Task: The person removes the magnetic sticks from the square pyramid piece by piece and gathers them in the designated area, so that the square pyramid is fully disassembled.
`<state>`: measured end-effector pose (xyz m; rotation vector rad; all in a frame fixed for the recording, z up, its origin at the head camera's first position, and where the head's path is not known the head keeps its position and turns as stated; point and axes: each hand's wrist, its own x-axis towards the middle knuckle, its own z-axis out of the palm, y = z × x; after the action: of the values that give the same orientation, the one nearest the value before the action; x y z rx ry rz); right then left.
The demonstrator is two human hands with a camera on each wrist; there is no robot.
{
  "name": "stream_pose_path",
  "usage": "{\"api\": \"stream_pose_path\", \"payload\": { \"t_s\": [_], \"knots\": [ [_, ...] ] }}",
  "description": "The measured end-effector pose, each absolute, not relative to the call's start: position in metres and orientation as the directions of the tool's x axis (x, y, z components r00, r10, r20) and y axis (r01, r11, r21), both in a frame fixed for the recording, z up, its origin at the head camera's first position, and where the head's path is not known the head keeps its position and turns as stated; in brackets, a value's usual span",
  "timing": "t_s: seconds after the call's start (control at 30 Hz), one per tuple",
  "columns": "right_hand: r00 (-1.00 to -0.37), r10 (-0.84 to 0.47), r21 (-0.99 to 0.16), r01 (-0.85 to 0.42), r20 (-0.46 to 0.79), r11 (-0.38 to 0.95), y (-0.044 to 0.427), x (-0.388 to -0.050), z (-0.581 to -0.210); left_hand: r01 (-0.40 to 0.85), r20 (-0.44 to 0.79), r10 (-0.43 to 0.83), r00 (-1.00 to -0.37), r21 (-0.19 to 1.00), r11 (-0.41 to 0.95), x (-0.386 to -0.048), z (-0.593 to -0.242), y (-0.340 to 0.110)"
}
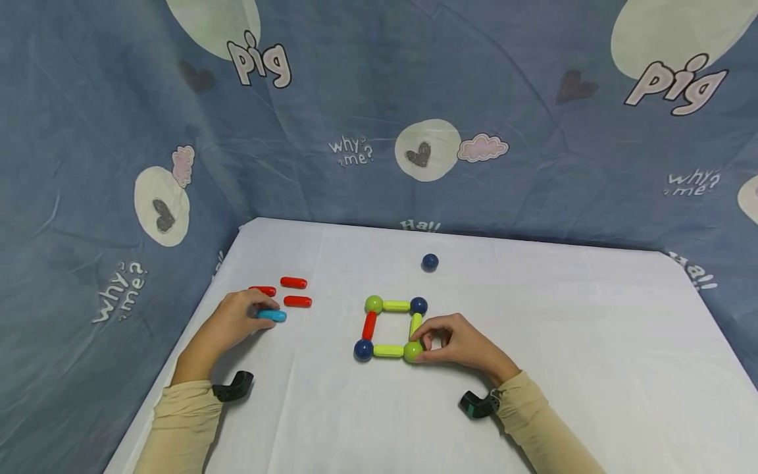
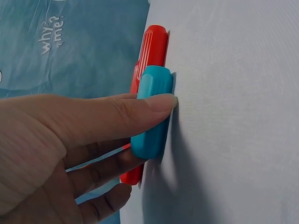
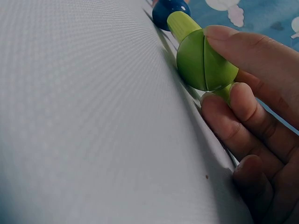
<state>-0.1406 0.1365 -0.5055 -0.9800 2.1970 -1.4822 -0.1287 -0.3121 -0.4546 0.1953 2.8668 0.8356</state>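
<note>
On the white table, the right hand pinches a seamed green ball, near right corner of a square of lime and red sticks; farther left, the left hand pinches a bright blue stick, its middle covered; beyond, that hand partly hides a red stick; farthest, a dark blue ball

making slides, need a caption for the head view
Left hand holds a light-blue rod; right hand pinches a green ball at one corner of a square frame.
</note>
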Motion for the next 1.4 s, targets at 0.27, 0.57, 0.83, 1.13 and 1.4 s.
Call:
{"api": "stream_pose_path", "payload": {
  "t_s": [0.27,0.57,0.83,1.13,1.4],
  "knots": [
    [-0.717,-0.69,-0.903,-0.355,0.098,0.241,0.138,-0.142,-0.507,0.123,-0.034,0.17,-0.985,0.551,0.825,-0.124,-0.445,-0.307],
    [-0.74,-0.66,-0.922,-0.335,0.13,0.194,0.141,-0.145,-0.512,0.26,0.061,0.272,-0.96,0.549,0.795,-0.119,-0.436,-0.264],
    [-0.809,-0.533,-0.946,-0.321,0.246,0.051,0.142,-0.148,-0.514,0.173,-0.064,0.255,-0.965,0.575,0.799,-0.109,-0.446,-0.19],
    [-0.893,-0.409,-0.957,-0.261,0.187,0.131,0.138,-0.148,-0.515,0.092,-0.117,0.173,-0.978,0.498,0.862,-0.117,-0.461,-0.148],
    [-0.922,-0.353,-0.933,-0.256,0.158,0.252,0.137,-0.147,-0.511,0.1,-0.15,0.211,-0.966,0.534,0.839,-0.124,-0.459,-0.145]
  ]
}}
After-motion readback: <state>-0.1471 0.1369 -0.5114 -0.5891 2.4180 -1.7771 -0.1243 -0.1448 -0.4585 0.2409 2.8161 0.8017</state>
